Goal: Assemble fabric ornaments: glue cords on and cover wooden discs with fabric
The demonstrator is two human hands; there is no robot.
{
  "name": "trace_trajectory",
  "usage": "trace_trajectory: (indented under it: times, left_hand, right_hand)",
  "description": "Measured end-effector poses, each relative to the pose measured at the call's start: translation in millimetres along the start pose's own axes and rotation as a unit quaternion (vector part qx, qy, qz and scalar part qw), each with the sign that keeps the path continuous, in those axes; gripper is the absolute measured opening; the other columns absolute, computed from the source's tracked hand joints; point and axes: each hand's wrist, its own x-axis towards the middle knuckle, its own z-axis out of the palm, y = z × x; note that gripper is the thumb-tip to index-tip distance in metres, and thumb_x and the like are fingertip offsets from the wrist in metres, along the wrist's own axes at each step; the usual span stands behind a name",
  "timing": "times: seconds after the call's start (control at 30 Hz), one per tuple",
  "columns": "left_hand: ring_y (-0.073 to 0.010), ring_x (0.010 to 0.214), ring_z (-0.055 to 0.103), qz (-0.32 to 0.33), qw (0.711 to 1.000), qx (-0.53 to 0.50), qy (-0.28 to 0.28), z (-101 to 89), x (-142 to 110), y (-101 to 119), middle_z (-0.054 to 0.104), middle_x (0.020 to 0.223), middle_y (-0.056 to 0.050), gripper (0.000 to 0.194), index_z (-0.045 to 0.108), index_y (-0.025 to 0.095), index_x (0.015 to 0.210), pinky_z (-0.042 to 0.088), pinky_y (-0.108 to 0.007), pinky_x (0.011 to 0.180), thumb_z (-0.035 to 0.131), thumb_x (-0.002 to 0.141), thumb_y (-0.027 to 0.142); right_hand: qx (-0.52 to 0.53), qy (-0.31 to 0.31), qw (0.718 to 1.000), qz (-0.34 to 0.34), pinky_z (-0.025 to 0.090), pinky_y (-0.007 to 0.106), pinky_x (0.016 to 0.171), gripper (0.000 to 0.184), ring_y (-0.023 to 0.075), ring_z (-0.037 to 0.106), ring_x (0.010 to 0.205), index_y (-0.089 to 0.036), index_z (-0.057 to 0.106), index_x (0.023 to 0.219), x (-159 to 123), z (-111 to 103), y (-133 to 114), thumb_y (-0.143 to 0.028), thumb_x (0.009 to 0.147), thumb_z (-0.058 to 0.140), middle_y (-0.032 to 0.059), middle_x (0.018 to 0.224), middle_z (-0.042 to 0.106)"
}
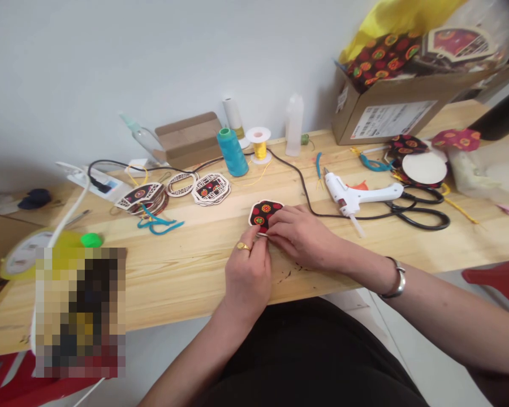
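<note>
Near the table's front edge lies a small panel (263,210) of black fabric with red and yellow flower patterns and a pale, many-sided rim. My left hand (248,265), with a ring on one finger, pinches the panel's lower edge. From the right, my right hand (301,234) presses its closed fingertips on the lower right edge, close to the left fingers. The fingers cover that part of the panel. A white glue gun (352,195) lies to the right of my hands, and black-handled scissors (432,217) lie beyond it.
Stacked lattice pieces (211,189) and fan-shaped pieces (142,198) lie left. Behind stand a blue thread cone (232,152), a yellow wire spool (258,144) and a white bottle (294,124). A black cord (301,189) crosses the table. A filled cardboard box (390,113) stands back right.
</note>
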Motion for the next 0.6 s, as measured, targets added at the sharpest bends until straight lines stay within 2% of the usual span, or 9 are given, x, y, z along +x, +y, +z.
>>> trace_trajectory:
  times: [0.27,0.6]
  left_hand:
    - [-0.025,0.098,0.067,-0.015,1.0,-0.011,-0.006,1.5,-1.8,0.6,0.069,0.109,-0.015,0.021,0.067,0.013,0.098,0.055,-0.04,0.084,0.048,0.089,0.012]
    - [-0.0252,0.094,0.069,0.0,1.0,0.0,0.002,1.0,-1.6,-0.1,0.07,0.108,-0.017,0.02,0.068,0.011,0.096,0.056,-0.038,0.082,0.05,0.088,0.011]
  right_hand:
    - [0.006,0.019,1.0,0.0,0.038,0.035,0.08,0.02,0.0205,0.056,0.094,-0.013,0.068,0.088,-1.9,2.5,1.4,-0.019,0.092,0.05,0.0099,0.095,0.066]
    - [0.015,0.013,1.0,0.009,0.04,0.036,0.083,0.018,0.0202,0.055,0.093,-0.014,0.067,0.087,-1.5,0.6,-0.1,-0.017,0.091,0.05,0.0092,0.096,0.066]
